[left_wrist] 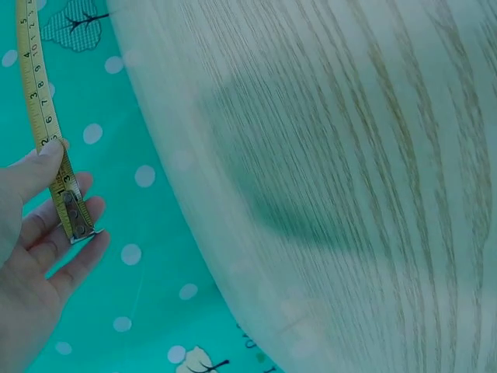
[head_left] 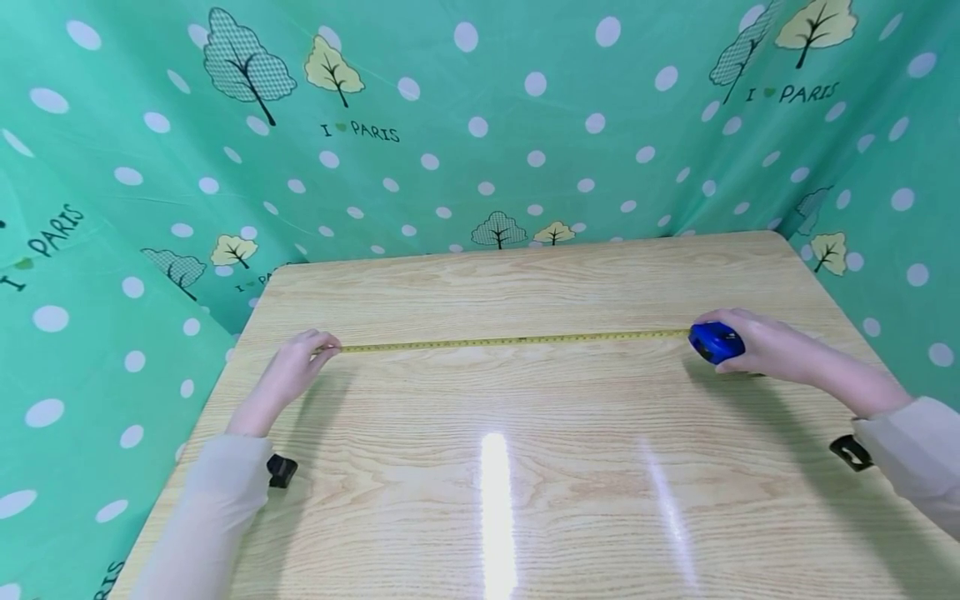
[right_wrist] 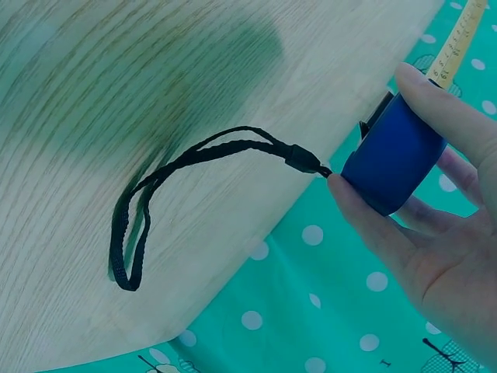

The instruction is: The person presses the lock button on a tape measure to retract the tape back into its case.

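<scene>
A blue tape measure point(head_left: 717, 342) is held in my right hand point(head_left: 765, 343) above the right part of the table. In the right wrist view the fingers and thumb curl round its case point(right_wrist: 396, 155), and a black wrist strap point(right_wrist: 194, 151) loops from it toward the wood. The yellow blade point(head_left: 517, 340) stretches nearly straight across to my left hand point(head_left: 296, 367). In the left wrist view the thumb and fingers pinch the blade point(left_wrist: 48, 116) near its end, with the metal hook point(left_wrist: 85, 236) past the thumb, by the fingertips.
Beneath both hands lies a light wood-grain table point(head_left: 420, 500), with bright reflections near its front. Green dotted cloth point(head_left: 510, 100) hangs behind it and at both sides. A black wrist-worn device shows at the left sleeve point(head_left: 281, 471) and another at the right sleeve point(head_left: 851, 452).
</scene>
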Demonstrator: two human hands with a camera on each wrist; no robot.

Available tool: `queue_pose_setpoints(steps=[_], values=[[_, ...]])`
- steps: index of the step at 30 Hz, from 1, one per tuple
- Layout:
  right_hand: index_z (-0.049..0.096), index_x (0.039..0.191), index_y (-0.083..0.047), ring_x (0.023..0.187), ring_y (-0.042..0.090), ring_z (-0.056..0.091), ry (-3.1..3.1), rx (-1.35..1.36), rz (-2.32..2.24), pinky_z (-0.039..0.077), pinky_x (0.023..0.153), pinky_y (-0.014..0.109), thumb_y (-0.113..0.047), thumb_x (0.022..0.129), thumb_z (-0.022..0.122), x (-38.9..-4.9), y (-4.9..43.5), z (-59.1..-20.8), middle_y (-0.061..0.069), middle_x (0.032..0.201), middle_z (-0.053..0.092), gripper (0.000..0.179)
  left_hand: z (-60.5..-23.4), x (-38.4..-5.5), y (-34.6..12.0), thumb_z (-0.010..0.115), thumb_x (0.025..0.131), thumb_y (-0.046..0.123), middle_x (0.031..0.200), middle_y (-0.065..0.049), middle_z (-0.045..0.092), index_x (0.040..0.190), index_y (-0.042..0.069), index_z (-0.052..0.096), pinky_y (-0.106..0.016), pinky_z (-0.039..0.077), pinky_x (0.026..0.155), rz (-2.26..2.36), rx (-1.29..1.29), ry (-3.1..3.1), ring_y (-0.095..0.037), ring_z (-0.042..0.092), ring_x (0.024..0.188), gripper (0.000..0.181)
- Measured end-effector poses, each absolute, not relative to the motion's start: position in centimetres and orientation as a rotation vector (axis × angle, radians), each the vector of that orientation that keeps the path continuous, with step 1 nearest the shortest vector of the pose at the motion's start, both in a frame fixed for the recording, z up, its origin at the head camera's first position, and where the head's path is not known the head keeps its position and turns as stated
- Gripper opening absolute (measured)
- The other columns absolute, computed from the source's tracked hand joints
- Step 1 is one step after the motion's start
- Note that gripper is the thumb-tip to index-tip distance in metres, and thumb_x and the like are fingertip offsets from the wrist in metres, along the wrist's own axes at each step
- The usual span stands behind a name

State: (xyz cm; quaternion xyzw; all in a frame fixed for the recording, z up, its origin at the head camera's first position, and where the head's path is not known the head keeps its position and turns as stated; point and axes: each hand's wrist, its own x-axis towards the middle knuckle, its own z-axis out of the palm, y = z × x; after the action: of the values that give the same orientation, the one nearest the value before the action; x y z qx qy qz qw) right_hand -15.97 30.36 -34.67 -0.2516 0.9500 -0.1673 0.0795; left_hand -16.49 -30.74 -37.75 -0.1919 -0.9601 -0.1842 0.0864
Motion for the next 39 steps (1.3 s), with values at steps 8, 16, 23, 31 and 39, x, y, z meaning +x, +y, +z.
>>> queue_pose_setpoints(steps=[8,16,23,31,39], values=[[0.040,0.123,-0.002,0.092,0.045,0.052,2.833,-0.736,-0.518,0.051,0.064,0.046,-0.007,0.069,0.074,-15.9,30.1,-34.6,0.030,0.110,0.046,0.063,-37.6,-16.7,-30.2,0.057,0.085,0.003,0.085,-0.012,0.059,0.091,0.000,0.063,-0.041,0.049,0.068,-0.566,-0.579,-2.876,-0.029,0.057,0.080,0.009],[0.040,0.122,-0.002,0.093,0.044,0.051,2.833,-0.745,-0.509,0.050,0.064,0.046,-0.009,0.069,0.074,-16.0,29.7,-34.6,0.030,0.110,0.046,0.063,-37.5,-16.9,-29.7,0.057,0.085,0.004,0.083,-0.010,0.058,0.090,0.002,0.063,-0.040,0.048,0.065,-0.561,-0.585,-2.863,-0.027,0.057,0.078,0.008],[0.041,0.122,-0.002,0.095,0.044,0.051,2.839,-0.751,-0.495,0.050,0.065,0.046,-0.010,0.070,0.074,-16.0,29.3,-34.6,0.030,0.112,0.045,0.062,-37.4,-16.9,-29.4,0.057,0.086,0.007,0.083,-0.009,0.059,0.091,0.003,0.063,-0.040,0.048,0.066,-0.570,-0.583,-2.875,-0.027,0.057,0.079,0.009],[0.042,0.121,-0.001,0.091,0.041,0.053,2.846,-0.804,-0.511,0.050,0.065,0.045,-0.009,0.069,0.074,-16.0,29.1,-34.7,0.027,0.107,0.048,0.061,-37.2,-17.0,-29.0,0.058,0.085,0.006,0.083,-0.009,0.059,0.091,0.002,0.063,-0.040,0.048,0.065,-0.579,-0.603,-2.861,-0.027,0.057,0.078,0.009],[0.043,0.121,0.000,0.093,0.043,0.052,2.845,-0.808,-0.519,0.050,0.066,0.047,-0.008,0.070,0.074,-16.1,28.7,-34.8,0.028,0.109,0.048,0.061,-37.5,-17.1,-28.5,0.057,0.086,0.008,0.083,-0.008,0.059,0.091,0.003,0.064,-0.039,0.048,0.067,-0.565,-0.591,-2.899,-0.025,0.057,0.078,0.010]])
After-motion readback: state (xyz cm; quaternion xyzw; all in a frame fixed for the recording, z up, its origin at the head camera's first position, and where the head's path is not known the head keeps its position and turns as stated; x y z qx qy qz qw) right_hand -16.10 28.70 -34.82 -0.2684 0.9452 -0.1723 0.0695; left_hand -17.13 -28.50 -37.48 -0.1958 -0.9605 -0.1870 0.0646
